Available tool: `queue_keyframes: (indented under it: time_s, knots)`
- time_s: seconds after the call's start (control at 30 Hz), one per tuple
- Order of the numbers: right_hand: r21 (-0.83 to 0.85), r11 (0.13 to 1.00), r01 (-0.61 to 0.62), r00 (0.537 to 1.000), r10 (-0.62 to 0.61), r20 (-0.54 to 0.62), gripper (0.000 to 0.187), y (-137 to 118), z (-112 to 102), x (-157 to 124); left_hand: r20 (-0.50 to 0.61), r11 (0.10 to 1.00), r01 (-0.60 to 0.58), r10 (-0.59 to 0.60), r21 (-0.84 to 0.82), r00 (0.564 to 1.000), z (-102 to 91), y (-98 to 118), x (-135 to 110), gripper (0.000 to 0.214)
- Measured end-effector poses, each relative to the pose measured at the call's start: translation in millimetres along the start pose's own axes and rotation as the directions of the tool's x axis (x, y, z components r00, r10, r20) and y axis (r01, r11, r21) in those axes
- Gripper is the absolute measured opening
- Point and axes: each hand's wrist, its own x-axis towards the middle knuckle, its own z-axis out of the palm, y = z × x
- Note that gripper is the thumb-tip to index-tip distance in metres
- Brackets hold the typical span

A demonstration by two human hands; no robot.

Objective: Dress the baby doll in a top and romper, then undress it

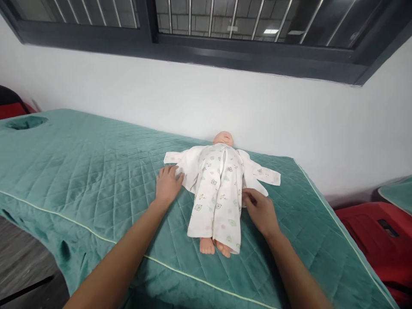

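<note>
A baby doll (223,138) lies on its back on a green quilted table cover (80,171), head toward the wall, bare feet toward me. It wears white printed baby clothes (217,189) with sleeves spread out to both sides. My left hand (167,184) rests flat on the cover, fingertips touching the edge of the doll's left-side garment flap, fingers stretched out. My right hand (260,210) is at the doll's other side, its fingers curled and pinching the garment's edge by the trouser leg.
A white wall and a dark-framed barred window (244,38) stand behind the table. Red objects (376,227) sit low at the right, beside another green cover's corner. The table's face hole (25,122) is at far left. The floor shows at bottom left.
</note>
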Motion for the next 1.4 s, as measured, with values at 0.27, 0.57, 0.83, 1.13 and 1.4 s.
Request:
queue_keyframes:
  time_s: [0.27,0.57,0.83,1.13,1.4]
  knots:
    - [-0.328,0.863,-0.385,0.92,0.389,-0.059,0.043,44.1,-13.4,56.9,0.022,0.978,0.153,-0.157,0.14,0.987,10.4,-14.4,19.5,0.03]
    - [0.321,0.842,-0.434,0.873,0.48,-0.08,0.028,45.7,-3.3,50.7,0.061,0.695,0.066,-0.032,-0.716,0.998,-20.6,44.0,15.1,0.022]
    - [0.873,0.432,-0.225,0.878,0.478,-0.01,0.057,33.6,-10.0,44.2,-0.05,0.671,-0.351,0.424,-0.653,0.904,6.0,84.4,-14.5,0.012]
    - [0.686,0.727,0.032,0.995,-0.086,0.045,0.032,-32.8,-8.1,45.5,-0.15,0.759,-0.461,0.446,-0.46,0.882,6.3,75.0,-19.5,0.023]
    - [0.739,0.671,0.058,0.998,-0.023,-0.057,0.019,-34.6,6.9,32.5,-0.146,0.645,-0.498,0.518,-0.58,0.843,0.1,81.7,-24.6,0.026]
